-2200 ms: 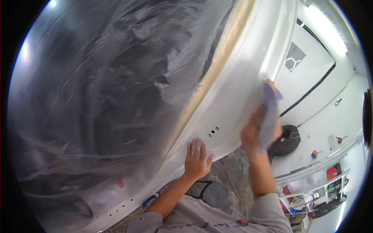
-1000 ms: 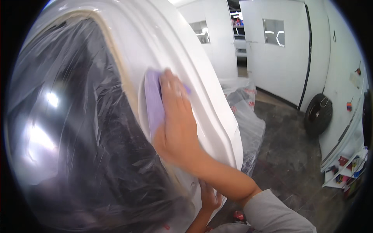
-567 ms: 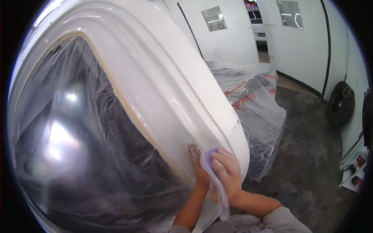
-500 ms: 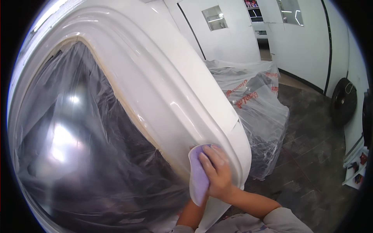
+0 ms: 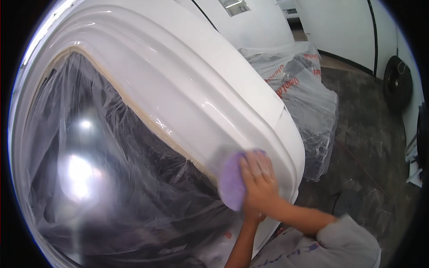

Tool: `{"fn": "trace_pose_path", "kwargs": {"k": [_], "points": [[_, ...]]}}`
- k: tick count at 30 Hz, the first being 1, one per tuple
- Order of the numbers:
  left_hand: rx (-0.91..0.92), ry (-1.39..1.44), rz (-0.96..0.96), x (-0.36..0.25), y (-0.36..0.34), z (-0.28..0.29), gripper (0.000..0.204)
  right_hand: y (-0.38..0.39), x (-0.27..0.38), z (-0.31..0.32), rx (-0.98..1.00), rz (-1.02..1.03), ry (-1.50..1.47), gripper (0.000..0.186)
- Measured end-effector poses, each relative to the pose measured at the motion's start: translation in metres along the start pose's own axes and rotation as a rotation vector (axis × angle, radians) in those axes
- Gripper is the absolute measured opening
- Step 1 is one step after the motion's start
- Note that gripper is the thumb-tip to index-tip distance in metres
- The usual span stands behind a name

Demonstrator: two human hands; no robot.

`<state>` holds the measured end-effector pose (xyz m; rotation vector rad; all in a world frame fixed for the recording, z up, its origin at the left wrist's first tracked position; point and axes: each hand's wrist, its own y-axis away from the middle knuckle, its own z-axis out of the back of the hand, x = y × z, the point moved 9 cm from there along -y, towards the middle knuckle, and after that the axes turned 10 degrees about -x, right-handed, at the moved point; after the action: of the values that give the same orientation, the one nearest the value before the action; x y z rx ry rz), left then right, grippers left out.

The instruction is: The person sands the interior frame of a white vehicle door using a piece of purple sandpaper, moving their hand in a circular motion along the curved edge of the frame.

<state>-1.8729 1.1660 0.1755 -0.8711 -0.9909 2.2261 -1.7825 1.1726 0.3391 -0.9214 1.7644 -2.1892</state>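
A round, thin purple sanding disc (image 5: pixel 232 183) rests against the glossy white body panel (image 5: pixel 187 114), beside the taped edge of the masked opening. My right hand (image 5: pixel 261 178) lies over its right part, fingers pressed together and holding it to the panel. Both disc and fingers are blurred by motion. Behind the right wrist, my left hand (image 5: pixel 254 215) shows only its wrist end. The left fingers are hidden by the disc and my right hand, so their grip does not show.
Clear plastic sheeting (image 5: pixel 116 178) covers the opening, bordered by tan masking tape (image 5: pixel 147 120). Beyond the panel stands a plastic-wrapped object (image 5: pixel 313 116). A tire (image 5: pixel 397 82) leans by the right wall, above the dark floor (image 5: pixel 357 147). A white door stands at the back.
The view has shifted, and the panel sits differently in it. My hands and the disc have moved a little up and right in the picture. The disc now lies flatter against the panel.
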Motion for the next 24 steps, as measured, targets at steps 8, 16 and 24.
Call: {"fn": "trace_pose_path", "kwargs": {"k": [8, 16, 24], "points": [[-0.223, 0.36, 0.119, -0.016, -0.03, 0.035, 0.042, -0.079, 0.011, -0.003, 0.016, 0.059, -0.066, 0.058], [-0.285, 0.475, 0.12, -0.01, -0.026, 0.058, 0.047, -0.036, -0.002, 0.009, -0.023, 0.004, -0.082, 0.049], [-0.282, 0.494, 0.071, 0.004, -0.009, 0.069, 0.06, 0.034, -0.016, 0.014, -0.066, -0.171, -0.068, 0.051]]}}
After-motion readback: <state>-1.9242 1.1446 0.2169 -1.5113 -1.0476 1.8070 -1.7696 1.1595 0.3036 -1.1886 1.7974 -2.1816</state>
